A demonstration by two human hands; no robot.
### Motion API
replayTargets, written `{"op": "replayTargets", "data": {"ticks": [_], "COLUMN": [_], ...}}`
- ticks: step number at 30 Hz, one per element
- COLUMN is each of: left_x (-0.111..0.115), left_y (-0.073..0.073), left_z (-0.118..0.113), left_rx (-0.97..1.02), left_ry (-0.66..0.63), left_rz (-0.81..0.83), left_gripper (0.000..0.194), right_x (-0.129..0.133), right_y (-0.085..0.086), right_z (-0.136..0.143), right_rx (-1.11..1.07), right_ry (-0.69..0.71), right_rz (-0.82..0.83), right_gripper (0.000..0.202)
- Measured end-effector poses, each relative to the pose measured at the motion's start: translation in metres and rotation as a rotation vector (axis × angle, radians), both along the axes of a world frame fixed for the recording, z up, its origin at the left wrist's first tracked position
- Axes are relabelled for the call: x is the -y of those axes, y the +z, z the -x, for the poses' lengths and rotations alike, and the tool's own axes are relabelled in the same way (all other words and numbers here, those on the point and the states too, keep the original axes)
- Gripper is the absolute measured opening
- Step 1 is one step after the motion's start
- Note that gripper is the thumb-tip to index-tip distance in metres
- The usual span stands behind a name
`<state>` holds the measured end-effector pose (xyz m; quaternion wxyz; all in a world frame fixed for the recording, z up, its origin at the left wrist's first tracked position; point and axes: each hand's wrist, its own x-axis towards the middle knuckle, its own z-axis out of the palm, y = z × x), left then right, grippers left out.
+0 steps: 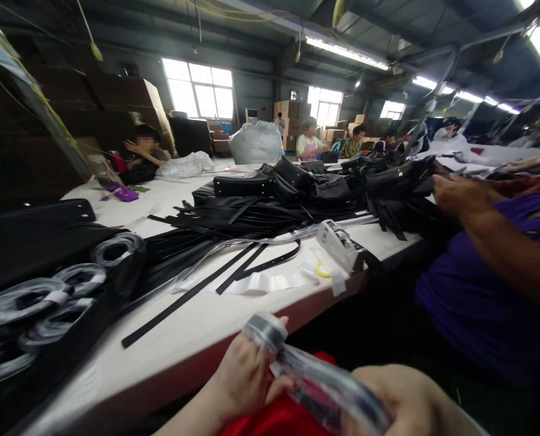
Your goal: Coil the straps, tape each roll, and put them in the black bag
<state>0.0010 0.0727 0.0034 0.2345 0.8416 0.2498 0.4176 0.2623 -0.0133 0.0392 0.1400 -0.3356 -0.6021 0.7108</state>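
Observation:
My left hand (247,369) is closed around one end of a black strap in clear plastic wrap (318,369), low in the view in front of the table edge. A rolled or folded part of the wrapped strap stands above the fingers. My right hand (401,396), blurred, is closed on the strap's other end at the lower right. Loose black straps (188,297) lie on the white table (161,357) beyond my hands. Beside them, a grey tape dispenser (340,245) sits at the table edge, with a yellow ring (323,270) near it.
Coiled wrapped straps (25,300) lie on black material at the left. Black bags (292,178) and more straps are piled across the table. A person in purple (474,272) works close at the right, handling black pieces; other people sit farther back.

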Motion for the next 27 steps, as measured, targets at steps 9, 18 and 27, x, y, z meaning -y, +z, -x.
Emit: {"op": "replayTargets", "data": {"ticks": [9,18,27], "left_x": [0.015,-0.007,-0.025], "left_y": [0.066,0.064,0.088], "left_z": [0.009,-0.001,0.024], "left_rx": [-0.092,0.57,0.899], "left_ry": [-0.496,-0.393,-0.009], "left_rz": [1.131,1.558,1.415], "left_gripper": [0.081,0.08,0.046], "right_x": [-0.06,-0.043,-0.035], "right_y": [0.054,0.016,-0.035], "right_z": [-0.074,0.028,0.06], "right_rx": [0.483,0.338,0.118], "right_ry": [-0.409,-0.336,-0.262], "right_rz": [-0.524,-0.555,-0.338], "right_gripper": [0.049,0.036,0.031]}}
